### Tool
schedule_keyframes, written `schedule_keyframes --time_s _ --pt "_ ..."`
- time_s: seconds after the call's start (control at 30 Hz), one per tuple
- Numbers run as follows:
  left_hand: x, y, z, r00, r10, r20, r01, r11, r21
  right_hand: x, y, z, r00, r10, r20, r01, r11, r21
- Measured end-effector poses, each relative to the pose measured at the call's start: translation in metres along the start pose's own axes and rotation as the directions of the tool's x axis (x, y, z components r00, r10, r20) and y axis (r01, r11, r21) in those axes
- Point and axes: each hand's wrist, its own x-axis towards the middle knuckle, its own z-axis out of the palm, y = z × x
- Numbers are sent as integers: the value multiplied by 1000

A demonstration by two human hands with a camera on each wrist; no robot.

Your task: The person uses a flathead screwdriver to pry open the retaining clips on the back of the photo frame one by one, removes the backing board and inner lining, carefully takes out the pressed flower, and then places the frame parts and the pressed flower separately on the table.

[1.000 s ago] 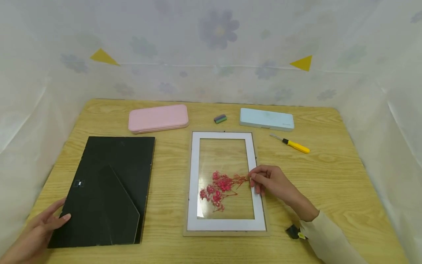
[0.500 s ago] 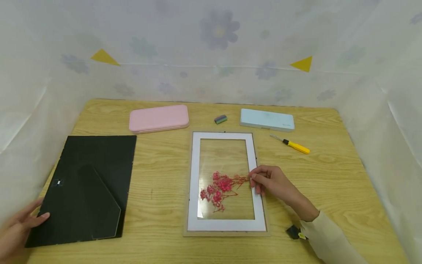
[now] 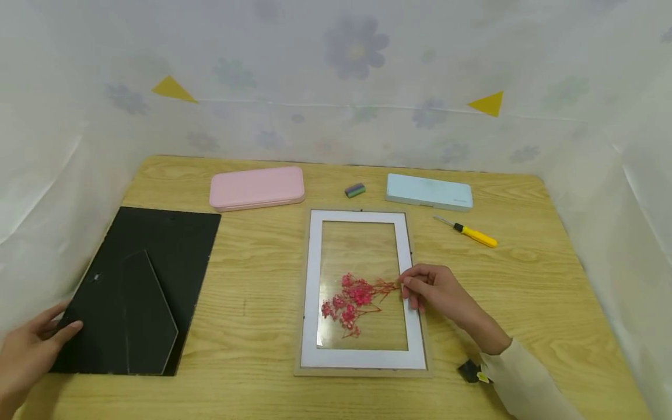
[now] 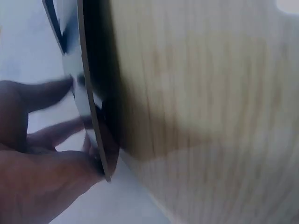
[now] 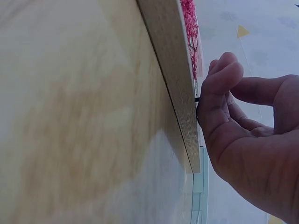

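My left hand [image 3: 28,344] grips the left edge of a black picture-frame backboard [image 3: 105,326], with the thumb on its upper face. The backboard has a flap stand [image 3: 149,326] and a small metal hanger. In the left wrist view the backboard [image 4: 86,60] stands on edge against the view, with fingers behind it. At the middle of the table lies a wooden picture frame [image 3: 362,373] with a white mat [image 3: 362,358] and a glass pane. Pink dried flowers [image 3: 359,294] lie over the glass. My right hand [image 3: 438,291] pinches their stem ends at the frame's right side.
A pink pencil case [image 3: 257,188], a small grey-and-green eraser-like block [image 3: 355,190] and a light blue pencil case [image 3: 429,191] line the back of the table. A yellow-handled screwdriver [image 3: 475,235] lies right of the frame. White curtains surround the table.
My left hand has carried the backboard to the left, away from the frame, and its tilt has changed. The right hand and the flowers stay in place.
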Motion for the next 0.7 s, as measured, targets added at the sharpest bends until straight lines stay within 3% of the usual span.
schedule_keyframes --time_s 0.13,0.23,0.33,0.7 --pt "-8 17 0 998 -8 55 6 999 36 0 0 0 1000 -1 -1 2 1000 6" --pt "-12 23 3 998 57 22 -57 998 39 0 0 0 1000 -3 0 3 1000 10" --pt "-15 26 7 998 69 -14 -68 997 29 0 1 -1 1000 -3 1 3 1000 13" --pt "-23 33 12 999 -42 -34 44 998 51 0 1 -1 1000 -2 4 2 1000 11"
